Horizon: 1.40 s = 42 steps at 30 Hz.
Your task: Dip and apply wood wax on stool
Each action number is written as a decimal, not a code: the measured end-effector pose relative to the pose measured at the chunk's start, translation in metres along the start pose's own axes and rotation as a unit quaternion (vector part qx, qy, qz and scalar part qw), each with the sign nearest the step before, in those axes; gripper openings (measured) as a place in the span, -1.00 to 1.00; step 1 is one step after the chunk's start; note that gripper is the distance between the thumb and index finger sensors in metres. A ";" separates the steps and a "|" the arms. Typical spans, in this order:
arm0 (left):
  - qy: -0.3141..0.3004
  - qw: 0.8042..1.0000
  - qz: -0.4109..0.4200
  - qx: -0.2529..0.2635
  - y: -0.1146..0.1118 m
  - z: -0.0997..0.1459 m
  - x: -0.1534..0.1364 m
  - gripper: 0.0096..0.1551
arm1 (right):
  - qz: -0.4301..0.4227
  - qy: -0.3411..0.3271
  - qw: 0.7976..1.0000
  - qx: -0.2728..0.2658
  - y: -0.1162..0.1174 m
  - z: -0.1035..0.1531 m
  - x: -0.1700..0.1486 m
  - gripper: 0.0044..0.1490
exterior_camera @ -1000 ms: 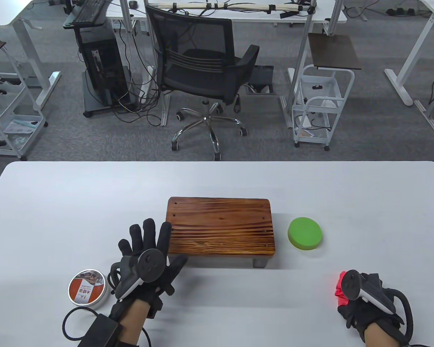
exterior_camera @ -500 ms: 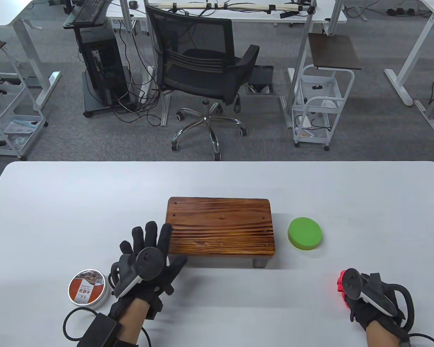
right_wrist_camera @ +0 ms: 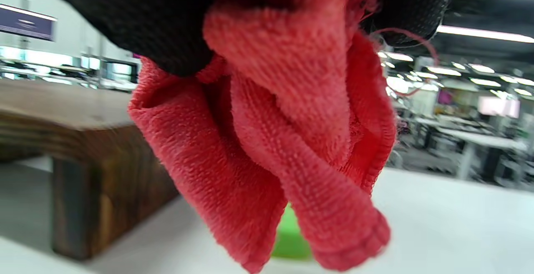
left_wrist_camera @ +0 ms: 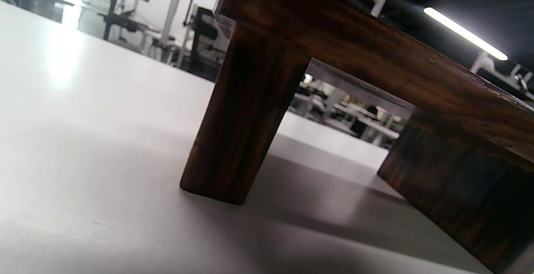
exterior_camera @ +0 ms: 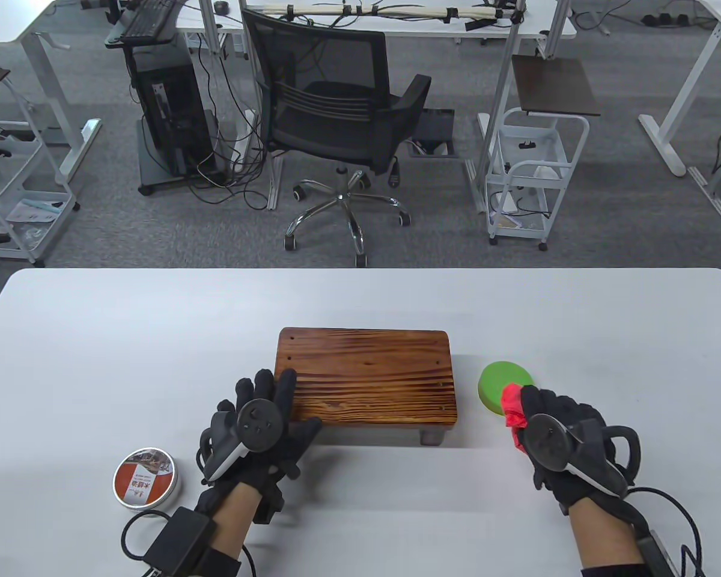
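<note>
table view has your left hand (exterior_camera: pixel 258 430) lying with straight fingers on the near left corner of the wooden stool (exterior_camera: pixel 366 375), which stands mid-table (exterior_camera: pixel 96 336). your right hand (exterior_camera: pixel 556 424) grips a red cloth (exterior_camera: pixel 512 413) bunched in its curled fingers, at the near edge of the green wax dish (exterior_camera: pixel 500 380) just right of the stool. right wrist view shows the cloth (right_wrist_camera: pixel 283 140) hanging from the glove above the table. a round lidded tin (exterior_camera: pixel 146 479) sits near your left wrist.
</note>
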State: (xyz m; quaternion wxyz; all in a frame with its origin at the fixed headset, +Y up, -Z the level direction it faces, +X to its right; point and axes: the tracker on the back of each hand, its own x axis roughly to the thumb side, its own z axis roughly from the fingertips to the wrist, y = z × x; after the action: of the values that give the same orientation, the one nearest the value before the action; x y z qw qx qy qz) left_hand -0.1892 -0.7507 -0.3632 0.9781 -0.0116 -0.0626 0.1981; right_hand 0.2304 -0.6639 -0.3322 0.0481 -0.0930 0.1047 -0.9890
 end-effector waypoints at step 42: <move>0.052 0.997 0.051 0.008 -0.016 -0.012 -0.013 0.26 | 0.073 -0.116 0.984 0.113 0.006 -0.080 0.124 -0.08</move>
State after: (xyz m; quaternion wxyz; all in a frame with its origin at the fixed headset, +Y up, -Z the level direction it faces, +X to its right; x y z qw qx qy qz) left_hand -0.1935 -0.7702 -0.3755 0.9687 -0.0174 -0.0092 0.2473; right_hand 0.0937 -0.6687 -0.3884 0.1423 -0.1931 -0.0077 -0.9708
